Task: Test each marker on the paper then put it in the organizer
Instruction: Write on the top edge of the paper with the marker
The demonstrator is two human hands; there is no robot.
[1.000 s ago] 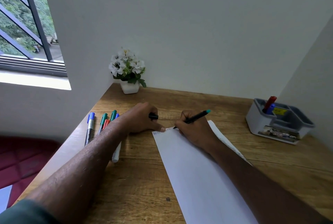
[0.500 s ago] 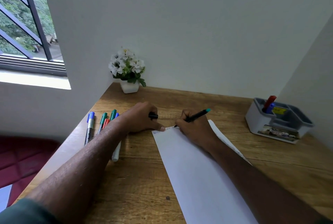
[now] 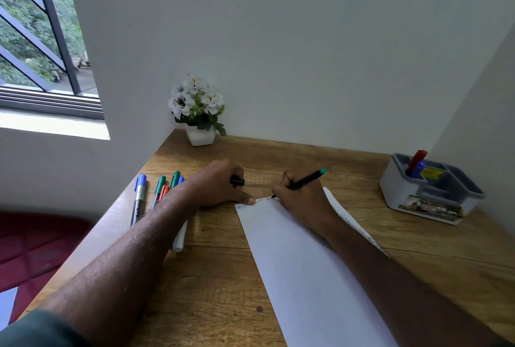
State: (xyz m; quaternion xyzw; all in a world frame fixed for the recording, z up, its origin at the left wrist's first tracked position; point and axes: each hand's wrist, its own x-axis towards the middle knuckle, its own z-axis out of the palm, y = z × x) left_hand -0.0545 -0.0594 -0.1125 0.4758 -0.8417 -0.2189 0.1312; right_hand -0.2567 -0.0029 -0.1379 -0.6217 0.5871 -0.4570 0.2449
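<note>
The marker (image 3: 303,180) is held in a writing grip by the right hand (image 3: 303,201), its tip set on the top edge of the paper (image 3: 301,268), where small letters are seen. Its long axis runs from the tip up and to the right, so the teal end is turned toward the organizer (image 3: 430,193), which stands well apart on the right side of the desk (image 3: 217,277). The right hand is judged the nearer one for the placing. The cap (image 3: 237,181) is gripped by the left hand (image 3: 220,185), while its thumb is pressed on the paper corner. Before placing, the cap must probably be brought to the tip. More markers (image 3: 158,193) lie beside the left forearm. A flower pot (image 3: 199,112) stands in the corner.
</note>
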